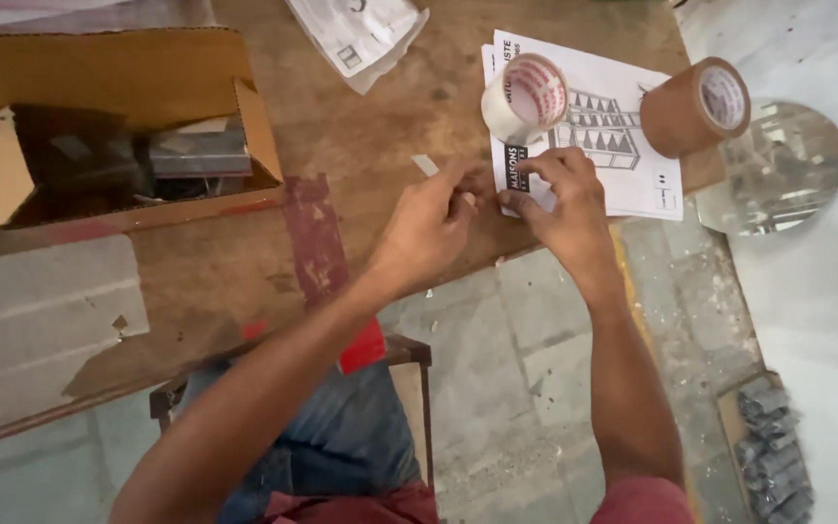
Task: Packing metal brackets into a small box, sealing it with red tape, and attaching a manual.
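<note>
I see both hands meeting at the near edge of the wooden counter point(361, 146). The left hand point(429, 228) pinches a small pale strip point(426, 165), probably a piece of tape, between thumb and fingers, its free end sticking up past the knuckles. The right hand point(564, 199) rests fingers-down on the printed sheet point(623, 175), seemingly pinning its corner so it stays flat; whether it grips anything I cannot tell. A clear tape roll point(526, 97) sits on the sheet just beyond the fingers (handy for pulling more), and a brown tape roll point(695, 105) lies at the sheet's far corner. An open cardboard box point(118, 116) stands well to the left.
</note>
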